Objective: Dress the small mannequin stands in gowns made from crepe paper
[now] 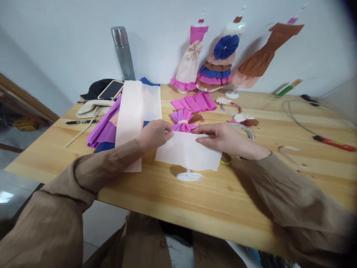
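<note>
A sheet of white crepe paper [189,150] hangs between my two hands in front of a small stand with a round white base [190,176]. My left hand [156,134] pinches its upper left corner, thumb and fingers closed. At the upper right, my right hand [223,138] grips the edge between thumb and fingers. Just behind the sheet is a pink and purple pleated paper bow [184,121], tied in the middle with a pale band. Most of the stand is hidden by the paper.
Three paper-dressed stands, one with a pink bodice [199,34], one with a blue rosette [226,47], one brown [283,35], line the wall. Crepe sheets [129,119], a phone [111,90] and a thermos [122,52] are left. Tape [245,130] and a red-handled tool [334,143] are right.
</note>
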`<state>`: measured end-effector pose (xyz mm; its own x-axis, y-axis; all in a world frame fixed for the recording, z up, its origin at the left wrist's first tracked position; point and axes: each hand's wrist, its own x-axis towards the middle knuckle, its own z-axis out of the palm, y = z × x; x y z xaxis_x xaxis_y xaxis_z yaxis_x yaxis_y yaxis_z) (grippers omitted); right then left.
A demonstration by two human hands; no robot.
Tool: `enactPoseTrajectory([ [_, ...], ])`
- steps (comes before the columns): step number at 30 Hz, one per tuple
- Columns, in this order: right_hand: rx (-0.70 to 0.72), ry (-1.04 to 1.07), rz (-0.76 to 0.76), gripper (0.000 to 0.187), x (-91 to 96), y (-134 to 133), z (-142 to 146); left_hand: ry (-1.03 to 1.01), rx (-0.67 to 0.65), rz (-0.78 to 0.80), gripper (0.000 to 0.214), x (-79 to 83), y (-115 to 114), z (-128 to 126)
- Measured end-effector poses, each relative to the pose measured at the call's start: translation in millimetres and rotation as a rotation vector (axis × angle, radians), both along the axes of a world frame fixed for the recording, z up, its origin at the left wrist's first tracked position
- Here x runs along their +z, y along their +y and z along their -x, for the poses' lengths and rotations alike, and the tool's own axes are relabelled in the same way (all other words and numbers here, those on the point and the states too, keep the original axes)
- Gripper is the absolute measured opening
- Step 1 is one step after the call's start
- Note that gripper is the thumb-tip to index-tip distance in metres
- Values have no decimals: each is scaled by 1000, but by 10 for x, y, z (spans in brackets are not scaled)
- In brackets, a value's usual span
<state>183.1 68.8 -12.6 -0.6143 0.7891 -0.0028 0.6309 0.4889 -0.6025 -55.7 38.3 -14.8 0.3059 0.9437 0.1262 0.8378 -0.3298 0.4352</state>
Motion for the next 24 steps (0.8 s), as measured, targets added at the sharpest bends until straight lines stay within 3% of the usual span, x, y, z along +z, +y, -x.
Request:
enactPoseTrajectory([
  [5,11,-95,-93,32,-41,44,-15,94,-12,48,18,-35,-18,-8],
  [12,-12,-60,-120,36,-57,-5,32,339,25,1,27,-21,-129,-87],
  [20,-45,-102,-167,37,-72,-29,67,478,73,-123,29,-24,-199,-137],
  [24,-39,-88,-164,39,-111,-18,60,514,42,-264,23,-61,-225,-144],
])
